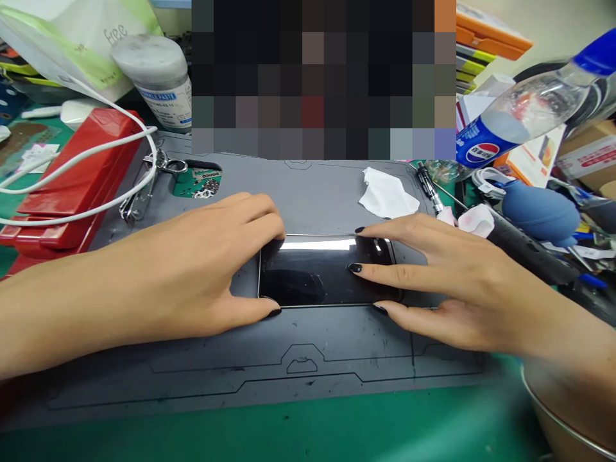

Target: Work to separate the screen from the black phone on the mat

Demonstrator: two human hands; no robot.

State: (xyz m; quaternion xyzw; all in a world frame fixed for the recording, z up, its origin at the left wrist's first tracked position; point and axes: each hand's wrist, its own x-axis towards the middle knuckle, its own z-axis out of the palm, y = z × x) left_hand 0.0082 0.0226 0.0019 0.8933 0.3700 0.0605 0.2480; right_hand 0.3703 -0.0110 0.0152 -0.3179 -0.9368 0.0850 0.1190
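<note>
A black smartphone (308, 273) lies flat, screen up, on the grey work mat (317, 346), and its glass reflects a bright strip along the far edge. My left hand (206, 269) grips its left end, thumb at the near edge and fingers curled over the far corner. At the right end, my right hand (452, 282) holds the phone with one fingertip on the far edge, another on the glass and the thumb on the near edge. A crumpled white wipe (387, 192) lies beyond the right hand.
Left stand a red box (81, 163), a white cable (96, 215), small metal tools (142, 192) and a paste jar (161, 83). Small screws fill a mat recess (197, 183). Right are a screwdriver (429, 187), a blue air blower (541, 212) and a Pepsi bottle (524, 119). The far middle is pixelated.
</note>
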